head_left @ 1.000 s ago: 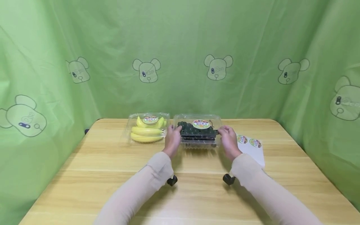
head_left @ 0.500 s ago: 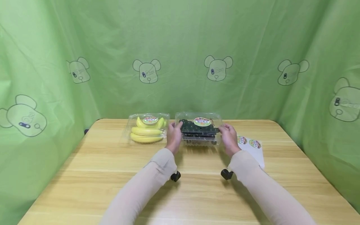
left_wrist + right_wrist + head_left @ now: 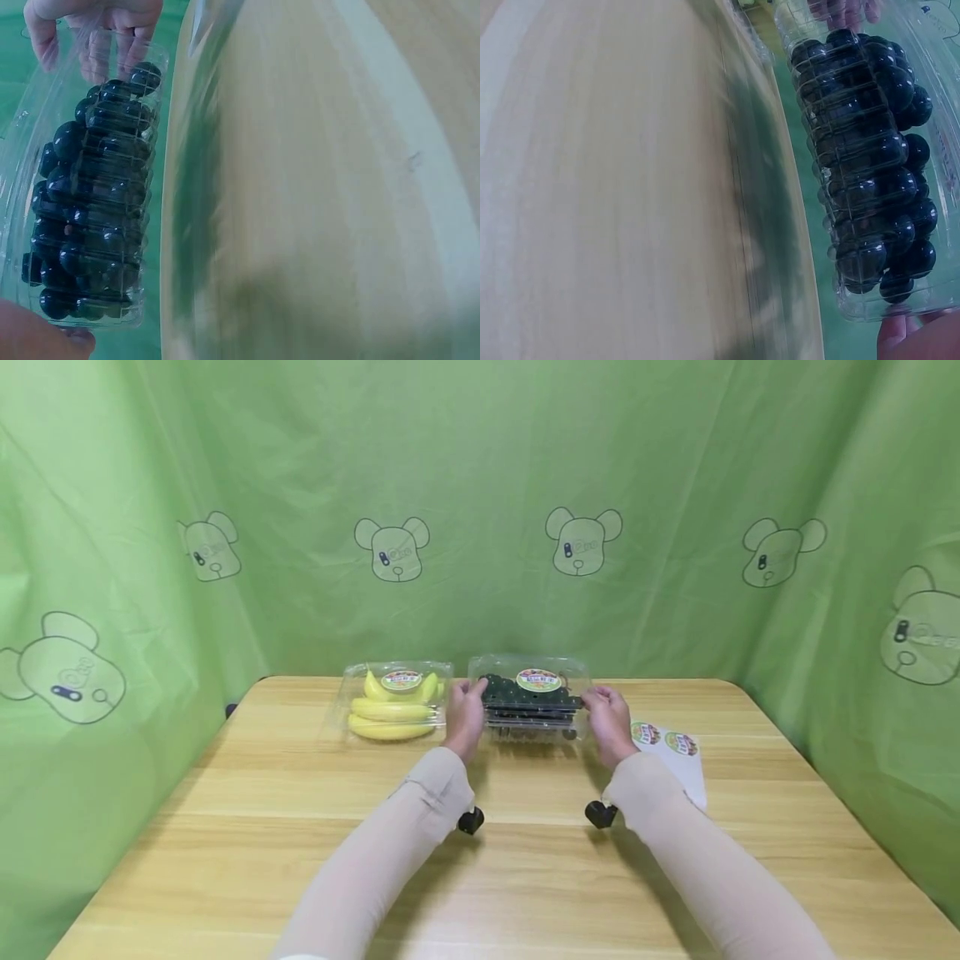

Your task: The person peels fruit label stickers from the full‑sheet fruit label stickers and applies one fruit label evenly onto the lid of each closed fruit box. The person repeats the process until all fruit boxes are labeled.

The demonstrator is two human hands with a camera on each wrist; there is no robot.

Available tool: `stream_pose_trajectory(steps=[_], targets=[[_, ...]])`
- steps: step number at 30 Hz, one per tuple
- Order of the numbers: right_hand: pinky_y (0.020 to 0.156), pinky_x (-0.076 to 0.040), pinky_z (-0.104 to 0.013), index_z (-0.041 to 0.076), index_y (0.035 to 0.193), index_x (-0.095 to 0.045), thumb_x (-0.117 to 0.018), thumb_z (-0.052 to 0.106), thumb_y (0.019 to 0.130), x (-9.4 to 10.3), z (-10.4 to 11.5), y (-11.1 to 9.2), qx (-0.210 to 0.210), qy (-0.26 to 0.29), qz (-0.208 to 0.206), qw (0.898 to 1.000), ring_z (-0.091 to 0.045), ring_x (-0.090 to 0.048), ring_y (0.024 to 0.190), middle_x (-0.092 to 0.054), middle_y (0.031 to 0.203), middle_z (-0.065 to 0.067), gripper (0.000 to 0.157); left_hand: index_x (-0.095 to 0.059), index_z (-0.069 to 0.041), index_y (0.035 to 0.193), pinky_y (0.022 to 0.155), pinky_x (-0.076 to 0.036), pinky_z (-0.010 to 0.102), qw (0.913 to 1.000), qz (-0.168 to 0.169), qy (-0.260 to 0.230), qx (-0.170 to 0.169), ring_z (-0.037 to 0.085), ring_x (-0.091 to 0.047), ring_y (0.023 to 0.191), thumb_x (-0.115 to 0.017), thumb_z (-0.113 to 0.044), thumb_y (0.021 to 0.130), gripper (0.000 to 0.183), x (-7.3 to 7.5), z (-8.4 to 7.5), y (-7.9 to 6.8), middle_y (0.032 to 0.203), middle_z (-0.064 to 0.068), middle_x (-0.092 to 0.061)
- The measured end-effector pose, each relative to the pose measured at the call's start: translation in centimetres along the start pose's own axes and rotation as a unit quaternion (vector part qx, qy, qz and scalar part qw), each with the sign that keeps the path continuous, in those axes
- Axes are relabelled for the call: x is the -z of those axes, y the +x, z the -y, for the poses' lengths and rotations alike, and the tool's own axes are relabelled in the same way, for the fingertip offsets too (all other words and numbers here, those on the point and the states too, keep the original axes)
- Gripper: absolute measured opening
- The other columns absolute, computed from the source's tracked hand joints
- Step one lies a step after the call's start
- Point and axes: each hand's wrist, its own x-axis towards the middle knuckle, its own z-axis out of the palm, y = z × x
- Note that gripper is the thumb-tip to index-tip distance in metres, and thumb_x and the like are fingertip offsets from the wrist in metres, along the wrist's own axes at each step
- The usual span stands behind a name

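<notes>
A clear plastic clamshell box [image 3: 495, 663] of dark grapes [image 3: 90, 187], with a round fruit label [image 3: 538, 680] on its lid, is between my two hands. My left hand [image 3: 465, 720] grips its left end, thumb over the front edge. At the right end my right hand [image 3: 611, 727] grips the box, its fingers curled at the side. Both wrist views show the box over the table's far edge, green cloth behind it. Left of it stands another clear box [image 3: 341, 706] of yellow bananas [image 3: 390, 710], also bearing a fruit label [image 3: 401, 680].
On the wooden table [image 3: 525, 893], a white sticker sheet [image 3: 682, 768] with two fruit labels lies by my right wrist. Green curtains [image 3: 480, 460] with bear prints surround the table's back and sides. The banana box stands close beside my left hand.
Both hands have carried the grape box slightly away from me and upward in the head view, with a small shift right. The banana box and sticker sheet have stayed put.
</notes>
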Motion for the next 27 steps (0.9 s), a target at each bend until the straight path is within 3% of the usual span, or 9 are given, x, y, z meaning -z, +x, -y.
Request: stream_pose_trajectory(steps=[11,16,27], targets=[[0.114,-0.027,-0.043,0.003,0.153,-0.017,-0.046,0.022,0.102,0.1,-0.4,1.0,-0.007,-0.011,0.016,1.000,-0.034,-0.031,0.139,-0.027,0.155,-0.018,0.061,-0.039,-0.008,0.139,0.108,-0.033,0.051,0.9985,0.044,0.016,0.028,0.033,-0.041,0.129,-0.046,-0.045,0.097,0.057,0.3,-0.2,0.7,0.143,0.013,-0.044],[0.115,-0.025,-0.043,0.004,0.153,-0.015,-0.046,0.022,0.101,0.1,-0.6,1.5,-0.011,-0.009,0.026,1.000,-0.034,-0.028,0.140,-0.022,0.157,-0.018,0.063,-0.040,-0.007,0.140,0.109,-0.031,0.051,0.9984,0.041,0.023,0.033,0.034,-0.040,0.131,-0.045,-0.046,0.097,0.058,0.2,-0.2,1.1,0.143,0.013,-0.043],[0.114,-0.025,-0.048,0.003,0.152,-0.020,-0.048,0.023,0.101,0.2,-1.0,1.6,-0.023,-0.022,0.022,0.999,-0.035,-0.030,0.138,-0.029,0.153,-0.019,0.061,-0.040,-0.005,0.141,0.113,-0.026,0.050,0.9979,0.046,0.023,0.038,0.034,-0.036,0.135,-0.044,-0.044,0.098,0.059,0.1,-0.1,1.4,0.147,0.014,-0.040]])
